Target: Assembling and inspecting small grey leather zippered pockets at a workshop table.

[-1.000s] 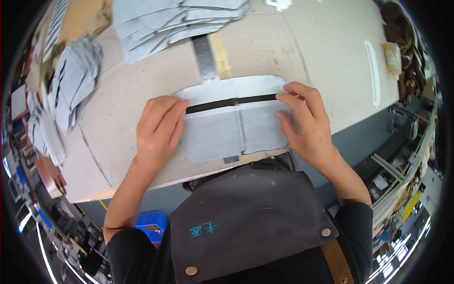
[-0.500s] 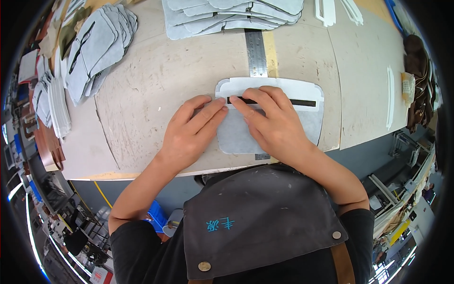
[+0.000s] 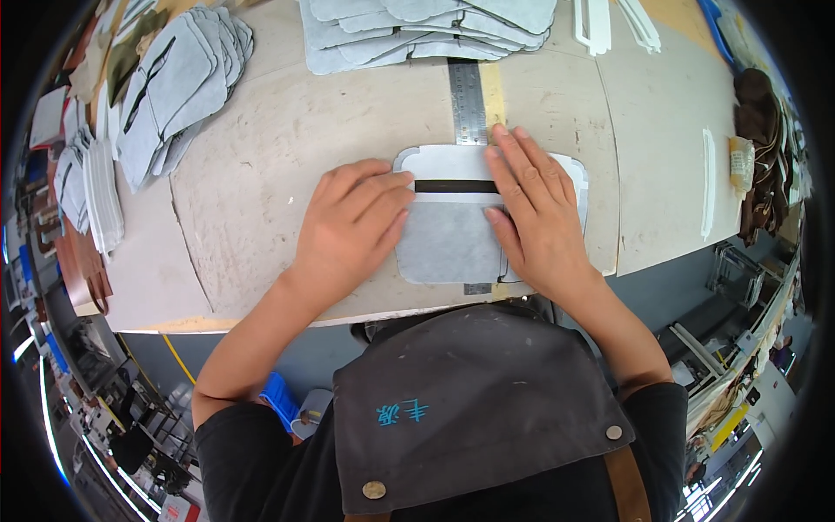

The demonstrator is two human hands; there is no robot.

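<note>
A pale grey rounded panel (image 3: 445, 244) lies flat before me near the table's front edge. Across its upper part runs a black slot (image 3: 452, 186), bordered by a white strip (image 3: 444, 198). My left hand (image 3: 348, 222) rests at the panel's left edge, its bent fingertips by the slot's left end and nothing visible in its grasp. Over the panel's right half my right hand (image 3: 546, 213) lies flat with fingers stretched out and thumb apart, hiding the slot's right part. Under the panel passes a steel ruler (image 3: 468, 100), which shows beyond its top edge.
Several similar grey panels lie in a stack (image 3: 426, 39) at the back and in another pile (image 3: 178, 78) at the left. White strip frames (image 3: 593, 30) lie back right, with a narrow white strip (image 3: 708, 183) nearer. Brown material (image 3: 758, 148) and a yellowish roll (image 3: 741, 165) sit at the right edge.
My right hand has moved right along the panel and flattened, uncovering the left part of the slot. The left hand stays at the panel's left edge.
</note>
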